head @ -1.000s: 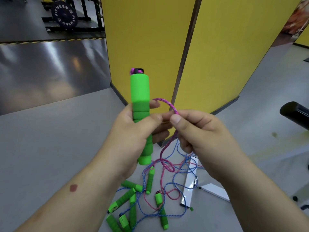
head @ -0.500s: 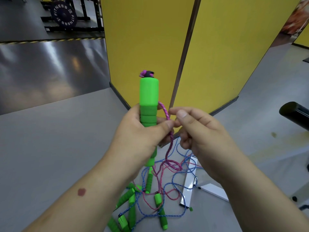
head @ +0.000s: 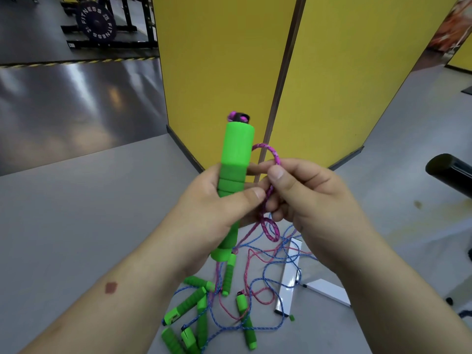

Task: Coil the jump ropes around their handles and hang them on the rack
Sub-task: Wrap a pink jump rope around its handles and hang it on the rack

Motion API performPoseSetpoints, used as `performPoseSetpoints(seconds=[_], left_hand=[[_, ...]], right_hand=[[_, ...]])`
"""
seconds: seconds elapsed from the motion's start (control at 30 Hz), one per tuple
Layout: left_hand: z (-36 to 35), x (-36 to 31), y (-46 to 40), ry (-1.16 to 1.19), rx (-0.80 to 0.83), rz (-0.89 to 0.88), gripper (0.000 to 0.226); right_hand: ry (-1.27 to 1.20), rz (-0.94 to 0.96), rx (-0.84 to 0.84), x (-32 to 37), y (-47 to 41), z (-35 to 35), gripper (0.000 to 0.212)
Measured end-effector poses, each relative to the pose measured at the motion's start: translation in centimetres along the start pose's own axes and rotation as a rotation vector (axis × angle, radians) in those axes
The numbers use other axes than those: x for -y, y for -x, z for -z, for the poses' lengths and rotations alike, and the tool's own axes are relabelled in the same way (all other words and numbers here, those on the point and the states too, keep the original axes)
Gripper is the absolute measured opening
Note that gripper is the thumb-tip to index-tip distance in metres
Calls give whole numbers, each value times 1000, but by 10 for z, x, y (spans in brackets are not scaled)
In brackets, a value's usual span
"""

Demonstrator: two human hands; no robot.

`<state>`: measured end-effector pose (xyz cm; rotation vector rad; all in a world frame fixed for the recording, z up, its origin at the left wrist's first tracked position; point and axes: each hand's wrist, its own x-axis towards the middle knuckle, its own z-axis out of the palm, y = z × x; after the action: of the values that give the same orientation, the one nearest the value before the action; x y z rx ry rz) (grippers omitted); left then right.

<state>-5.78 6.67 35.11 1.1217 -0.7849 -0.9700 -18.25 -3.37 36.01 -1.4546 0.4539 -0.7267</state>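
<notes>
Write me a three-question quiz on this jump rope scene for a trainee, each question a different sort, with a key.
1. True or false: the left hand grips a green handle held upright.
2. Multiple choice: what does the right hand pinch? A) a blue rope B) the pink rope C) a weight plate
3. Fill in: the other jump ropes lie in a tangle on the ____.

Key: 1 true; 2 B; 3 floor.
</notes>
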Motion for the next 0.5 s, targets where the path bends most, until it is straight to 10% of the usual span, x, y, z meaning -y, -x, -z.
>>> performPoseSetpoints(seconds=[0.27, 0.5], left_hand=[[-1, 4, 0, -342, -26, 53, 39], [-5, 2, -1, -164, -154, 64, 18]], right_hand=[[-75, 51, -109, 7, 0, 7, 18], [11, -19, -84, -2, -3, 14, 19]])
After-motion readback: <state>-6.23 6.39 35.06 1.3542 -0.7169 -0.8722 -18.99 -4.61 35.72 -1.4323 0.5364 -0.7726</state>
